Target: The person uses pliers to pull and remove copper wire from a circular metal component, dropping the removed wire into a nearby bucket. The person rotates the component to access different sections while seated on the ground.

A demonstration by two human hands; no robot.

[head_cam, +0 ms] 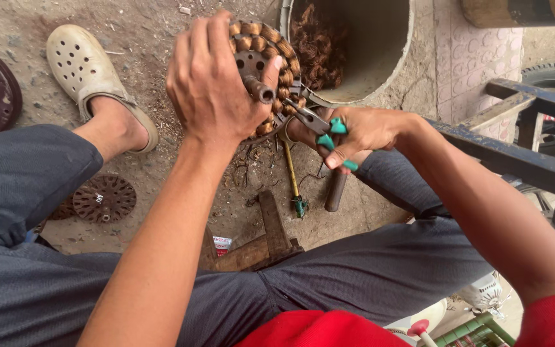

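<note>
The left hand [210, 83] is clenched over the near-left side of a round motor stator [271, 61], a metal disc ringed with copper-wound coils, its thumb pressed against the hub beside a short shaft stub [259, 90]. The stator stands tilted on edge, its flat face turned toward the camera and the stub pointing out of that face toward the viewer, slightly right. The right hand [361, 132] grips a pair of pliers [319, 125] by their green-sleeved handles; the pliers' long axis runs from the hand at the right up and leftward, nose at the lower right rim of the coil ring, just right of the left thumb. Whether the nose has hold of a wire I cannot tell. So the stator lies far and left of the right hand, and directly under the left, which is the nearer one.

Just beyond the stator stands a pale bucket [393, 58] holding a tangle of stripped copper wire [316, 51]. On the dirt below the hands lie a yellow-shafted screwdriver [292, 177], a dark-handled tool [336, 191] and a rusty metal bar [273, 222]. At the far left, a foot in a cream clog [85, 67]; nearer, a small perforated disc [104, 198]. A dark metal frame [521, 160] crosses the right.
</note>
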